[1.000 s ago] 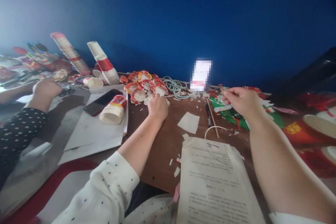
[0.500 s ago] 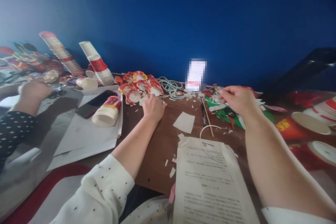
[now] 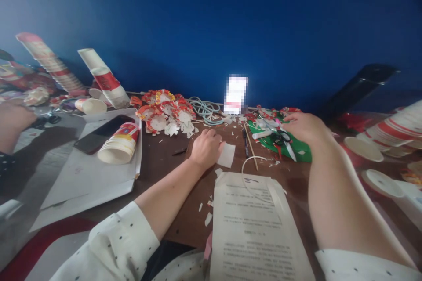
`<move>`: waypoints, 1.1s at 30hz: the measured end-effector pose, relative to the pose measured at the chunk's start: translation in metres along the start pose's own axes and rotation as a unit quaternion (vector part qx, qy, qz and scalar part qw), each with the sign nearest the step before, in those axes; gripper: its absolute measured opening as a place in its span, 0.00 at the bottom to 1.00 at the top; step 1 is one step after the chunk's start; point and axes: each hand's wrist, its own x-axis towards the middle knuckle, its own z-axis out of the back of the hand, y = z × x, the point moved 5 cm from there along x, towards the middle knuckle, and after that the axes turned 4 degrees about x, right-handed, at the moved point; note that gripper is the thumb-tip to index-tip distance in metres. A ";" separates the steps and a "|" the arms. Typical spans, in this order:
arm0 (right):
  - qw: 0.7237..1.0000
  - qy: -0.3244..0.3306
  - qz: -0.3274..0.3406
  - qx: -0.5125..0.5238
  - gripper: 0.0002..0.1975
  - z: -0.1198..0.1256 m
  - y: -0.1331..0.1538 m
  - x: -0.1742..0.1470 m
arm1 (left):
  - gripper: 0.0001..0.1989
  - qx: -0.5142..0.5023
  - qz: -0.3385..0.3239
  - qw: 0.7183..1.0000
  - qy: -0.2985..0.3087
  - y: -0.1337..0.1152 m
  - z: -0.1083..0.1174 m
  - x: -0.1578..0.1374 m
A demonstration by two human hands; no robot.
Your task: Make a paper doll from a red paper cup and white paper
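My left hand point(image 3: 207, 148) is low over the brown table, its fingers loosely bent and apart. It overlaps the left edge of a small white paper piece point(image 3: 227, 155), and I cannot tell if it touches it. My right hand point(image 3: 306, 128) hovers palm down over a green sheet point(image 3: 301, 151), fingers stretched out and nothing visible in them. Below its fingertips lie black-handled scissors point(image 3: 281, 137) and a white marker point(image 3: 262, 135). A black pen point(image 3: 245, 142) and a thin wooden stick point(image 3: 252, 151) are between my hands. Printed pages point(image 3: 253, 228) reach toward me.
Red-and-white paper flowers point(image 3: 165, 112) and a coiled pale cord point(image 3: 206, 109) lie along the wall. A lit phone point(image 3: 235, 94) stands behind. Paper cups point(image 3: 120, 142) rest on white sheets at left, more cups point(image 3: 362, 149) at right. Another person's hand point(image 3: 15, 116) is at far left.
My left hand has moved from beside the paper flowers toward me and right, to the white paper. My right hand's pinched fingers have spread, and the scissors now show. The view has turned slightly right.
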 end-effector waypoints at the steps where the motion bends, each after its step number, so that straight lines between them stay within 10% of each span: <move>1: 0.998 0.026 -0.009 -0.056 0.18 -0.008 0.000 0.002 | 0.13 -0.003 0.000 1.000 -0.007 0.002 -0.001 0.000; 7: 0.978 0.130 -0.016 -0.164 0.32 -0.043 -0.006 0.002 | 0.13 -0.012 -0.006 1.000 0.001 0.008 -0.010 0.001; 18: 0.973 0.085 -0.107 -0.184 0.30 -0.031 -0.016 -0.001 | 0.14 -0.023 0.027 0.999 -0.001 0.017 -0.005 0.002; 28: 0.986 0.140 0.086 -0.028 0.22 -0.028 0.054 -0.022 | 0.13 -0.117 0.153 0.960 -0.204 0.053 0.062 0.000; 33: 0.949 0.250 0.192 -0.005 0.18 -0.028 0.098 -0.061 | 0.11 -0.153 0.085 0.983 0.064 0.018 0.067 -0.038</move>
